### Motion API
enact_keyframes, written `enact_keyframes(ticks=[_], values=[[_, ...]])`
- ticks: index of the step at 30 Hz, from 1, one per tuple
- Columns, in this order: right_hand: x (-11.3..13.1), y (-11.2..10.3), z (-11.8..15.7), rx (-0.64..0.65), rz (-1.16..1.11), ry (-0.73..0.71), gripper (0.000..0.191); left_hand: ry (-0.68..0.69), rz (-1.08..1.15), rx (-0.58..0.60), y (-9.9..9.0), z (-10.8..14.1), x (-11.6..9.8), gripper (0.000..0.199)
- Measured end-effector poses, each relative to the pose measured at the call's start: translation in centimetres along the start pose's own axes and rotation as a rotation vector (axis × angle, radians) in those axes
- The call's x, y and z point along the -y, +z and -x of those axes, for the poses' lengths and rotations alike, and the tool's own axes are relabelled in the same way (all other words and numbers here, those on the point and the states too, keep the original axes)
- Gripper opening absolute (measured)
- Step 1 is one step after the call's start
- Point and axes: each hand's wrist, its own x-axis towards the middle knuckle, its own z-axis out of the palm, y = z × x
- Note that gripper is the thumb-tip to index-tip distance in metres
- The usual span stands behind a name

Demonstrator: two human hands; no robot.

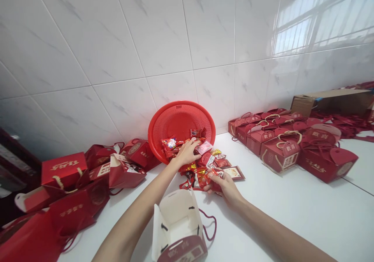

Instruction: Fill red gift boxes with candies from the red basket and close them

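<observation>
A red plastic basket (178, 114) stands tipped against the wall, and wrapped candies (209, 160) spill from its mouth onto the white table. My left hand (187, 153) reaches over the pile at the basket's rim, fingers apart and touching the wrappers. In front of the pile, my right hand (224, 185) is closed around red wrapped candies (203, 177), which its fingers partly hide. A flat packet (233, 172) lies just beyond that hand. Nearest me stands an open gift box (180, 219), white inside, dark red outside, with a cord handle at its right. Its inside shows no candies.
Several red gift boxes (66, 168) crowd the left side, some tilted or open. Rows of closed dark red boxes (282, 149) with rope handles stand at the right. Behind them is a cardboard carton (304, 103) beside loose red pieces. A tiled wall (122, 40) bounds the table.
</observation>
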Motion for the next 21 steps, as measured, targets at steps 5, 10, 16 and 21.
enact_keyframes(ticks=[5,10,16,21], values=[[0.8,0.4,0.5,0.013,0.005,0.009,0.046,0.000,0.077,-0.016,0.8,-0.8,-0.8,0.059],[0.9,0.5,0.4,-0.025,-0.006,0.016,0.041,-0.018,0.164,-0.060,1.5,-1.1,-0.9,0.051],[0.4,0.1,-0.1,-0.033,-0.028,-0.015,0.045,0.004,0.322,-0.128,1.9,-0.8,-1.0,0.045],[1.7,0.0,0.3,-0.052,-0.046,-0.048,0.046,0.049,0.536,-0.153,0.6,-0.2,-1.4,0.043]])
